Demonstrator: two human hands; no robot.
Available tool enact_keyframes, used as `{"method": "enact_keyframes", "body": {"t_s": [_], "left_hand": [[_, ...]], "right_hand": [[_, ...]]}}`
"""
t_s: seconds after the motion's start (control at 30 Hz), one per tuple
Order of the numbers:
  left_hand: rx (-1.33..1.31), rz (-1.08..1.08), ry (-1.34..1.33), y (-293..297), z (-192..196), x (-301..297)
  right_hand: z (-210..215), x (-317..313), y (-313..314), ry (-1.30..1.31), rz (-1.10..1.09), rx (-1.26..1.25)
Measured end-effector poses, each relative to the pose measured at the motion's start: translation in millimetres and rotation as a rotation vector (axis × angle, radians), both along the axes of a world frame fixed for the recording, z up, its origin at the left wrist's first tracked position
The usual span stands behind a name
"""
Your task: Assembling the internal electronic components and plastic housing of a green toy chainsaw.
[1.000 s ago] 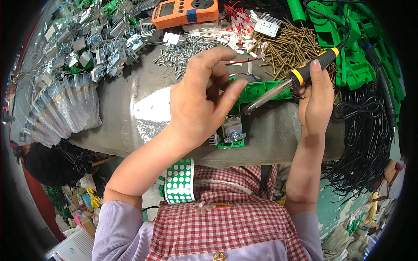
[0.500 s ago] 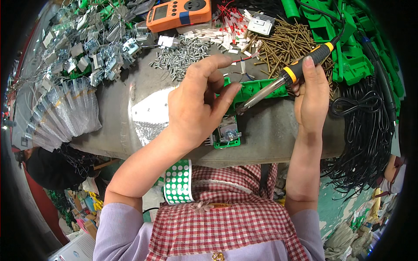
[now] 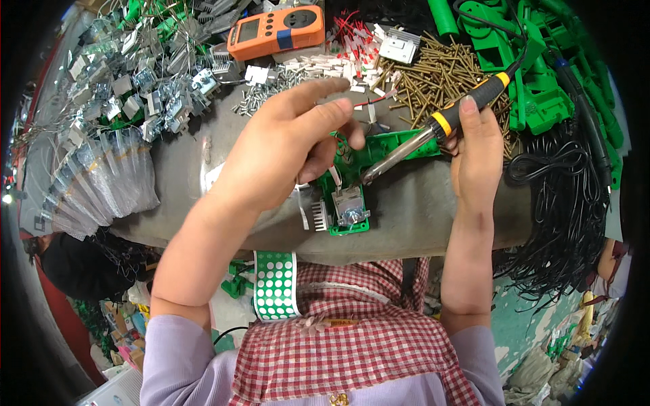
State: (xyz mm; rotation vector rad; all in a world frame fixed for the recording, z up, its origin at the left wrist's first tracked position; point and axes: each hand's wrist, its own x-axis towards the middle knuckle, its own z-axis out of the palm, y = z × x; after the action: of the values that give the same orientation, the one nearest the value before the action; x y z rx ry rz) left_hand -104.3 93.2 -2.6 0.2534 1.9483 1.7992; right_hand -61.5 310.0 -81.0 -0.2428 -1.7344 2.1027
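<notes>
Head view: looking down on a grey bench [image 3: 420,213] with both hands above the work.
Green housing [image 3: 399,150]: lying at mid-bench, between the two hands; bent in shape, longer arm running rightward and slightly away from the body, shorter arm coming toward the apron.
From right hand [image 3: 478,155]: leftward to the housing's bend, along the line of the soldering iron [image 3: 406,151].
Right hand grip: closed around the yellow-and-black handle; metal barrel slanting down-left to the bend, contact of the tip impossible to tell.
Left hand [image 3: 288,135]: nearer to the bend, just over its left side; thumb and forefinger stretched out, other fingers curled; cannot tell of any wire pinched beneath.
Metal block [image 3: 350,208]: seated in the shorter arm, just bodyward of the iron's tip.
Finned heatsink [image 3: 319,215]: just left of that arm.
In the way: left fingers partly covering the bend; barrel crossing in front of the longer arm.
Far side: orange meter [image 3: 276,34], silver screws [image 3: 292,73], brass screws [image 3: 440,78].
Right side: heaped green parts [image 3: 542,101], black cables [image 3: 558,210].
Left side: clear bags [image 3: 108,177], heaped metal parts [image 3: 142,88].
</notes>
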Motion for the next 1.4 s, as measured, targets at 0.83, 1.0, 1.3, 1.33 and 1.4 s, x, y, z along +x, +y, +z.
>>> {"method": "enact_keyframes", "body": {"t_s": [0.83,1.0,1.3,1.33,1.4], "left_hand": [[-0.437,-0.281,0.072,-7,-8,-3],[-0.442,-0.218,0.160,-18,-9,18],[-0.508,-0.249,0.478,-22,-14,28],[-0.517,-0.259,0.487,-22,-14,28],[-0.507,-0.243,0.469,-21,-14,32]], "right_hand": [[5,3,-3,-0.030,0.007,-0.004],[7,2,-6,-0.018,0.013,0.008],[11,7,-13,0.022,-0.047,0.041],[12,7,-13,0.021,-0.045,0.043],[13,9,-13,0.026,-0.064,0.060]]}}
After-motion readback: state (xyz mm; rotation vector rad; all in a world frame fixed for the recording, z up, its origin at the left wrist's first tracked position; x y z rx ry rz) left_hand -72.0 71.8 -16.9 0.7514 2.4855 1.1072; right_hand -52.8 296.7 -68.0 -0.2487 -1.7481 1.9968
